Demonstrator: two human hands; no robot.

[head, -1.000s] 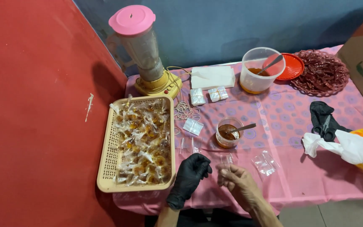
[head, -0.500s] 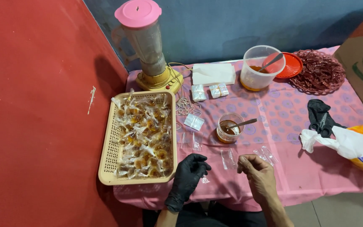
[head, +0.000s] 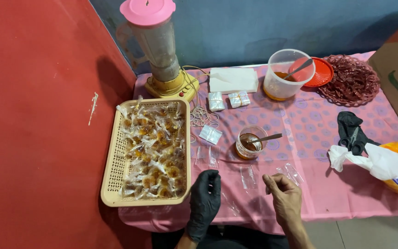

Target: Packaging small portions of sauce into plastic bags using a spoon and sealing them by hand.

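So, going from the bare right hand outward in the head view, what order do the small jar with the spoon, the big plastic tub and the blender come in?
From the right hand:
1. Small jar, just beyond it, mid-table.
2. Big plastic tub, farther back, slightly right.
3. Blender, far back-left corner by the red wall.

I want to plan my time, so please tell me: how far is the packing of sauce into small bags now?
Done: the tan basket is nearly full of tied sauce packets. In hand: the right hand pinches what looks like a small clear bag; the gloved left hand rests on the table edge, holding nothing I can see. Left: empty bags lie flat, and sauce remains in the small jar and large tub.
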